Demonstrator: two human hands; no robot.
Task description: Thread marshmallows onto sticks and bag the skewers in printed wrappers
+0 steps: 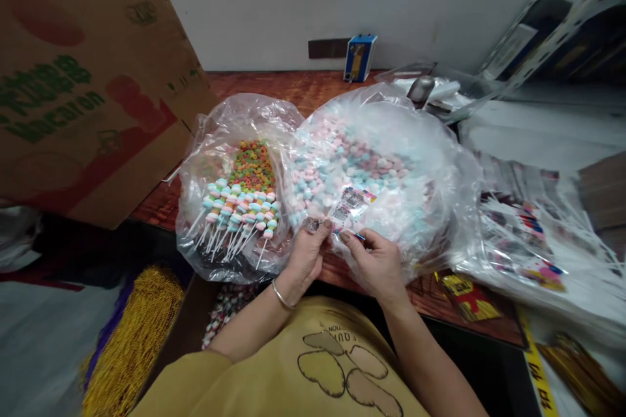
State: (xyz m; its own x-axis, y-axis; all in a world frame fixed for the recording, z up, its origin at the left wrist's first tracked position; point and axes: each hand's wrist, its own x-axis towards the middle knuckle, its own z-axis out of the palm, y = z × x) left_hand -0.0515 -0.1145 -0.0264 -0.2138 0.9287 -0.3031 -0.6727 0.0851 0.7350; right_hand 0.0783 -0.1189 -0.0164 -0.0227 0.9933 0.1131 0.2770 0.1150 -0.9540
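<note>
A small printed clear packet (pixel 351 205) is pinched between my two hands in front of the large bag. My left hand (pixel 309 251), with a bangle on its wrist, has thumb and fingers closed on the packet's left edge. My right hand (pixel 376 264) pinches its lower right edge. Behind them lies a large clear bag of pink, blue and white candies (pixel 342 156). To the left, candy sticks with white stems (pixel 235 212) rest on an open plastic bag, beside small colourful ring candies (pixel 253 166).
A tall cardboard box (pixel 98 91) stands at the left. Printed empty packets (pixel 533 234) lie at the right. A blue box (pixel 359 58) is by the wall. Golden strands (pixel 137 332) hang at lower left, and a yellow-red packet (pixel 468 296) sits near the table's edge.
</note>
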